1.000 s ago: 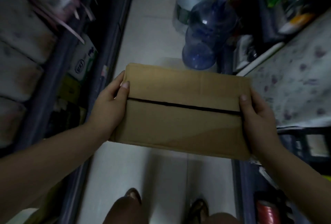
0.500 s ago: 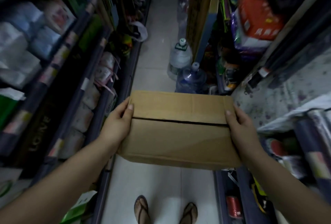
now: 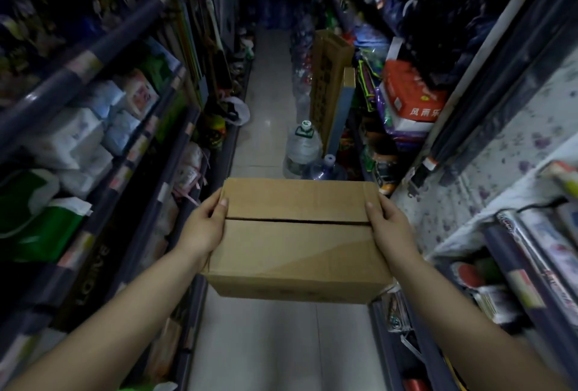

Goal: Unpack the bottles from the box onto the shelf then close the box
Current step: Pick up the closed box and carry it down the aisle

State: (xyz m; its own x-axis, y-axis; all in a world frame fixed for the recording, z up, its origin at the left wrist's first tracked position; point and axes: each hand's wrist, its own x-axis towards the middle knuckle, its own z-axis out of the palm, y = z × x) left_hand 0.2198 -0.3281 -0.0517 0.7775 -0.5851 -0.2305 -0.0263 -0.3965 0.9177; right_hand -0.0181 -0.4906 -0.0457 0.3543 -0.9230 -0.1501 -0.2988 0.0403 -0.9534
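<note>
A brown cardboard box (image 3: pixel 297 243) is held in the air over the aisle floor, level, with its two top flaps folded down and a dark seam across the middle. My left hand (image 3: pixel 205 226) grips its left end, thumb on the top. My right hand (image 3: pixel 389 228) grips the right end the same way. The box's contents are hidden, so no bottles from it show. Shelves run along both sides: the left shelf (image 3: pixel 93 178) holds white and green packs, the right shelf (image 3: pixel 513 253) holds wrapped goods.
Two large water jugs (image 3: pixel 301 148) stand on the tiled floor just beyond the box. A tall cardboard carton (image 3: pixel 328 84) leans by the right shelving. A white bag (image 3: pixel 239 110) lies at the left shelf's foot. The aisle is narrow and dim.
The view has lifted from the floor to look down the aisle. The box stays gripped at both ends with flaps shut, and now sits further from the jugs in view.
</note>
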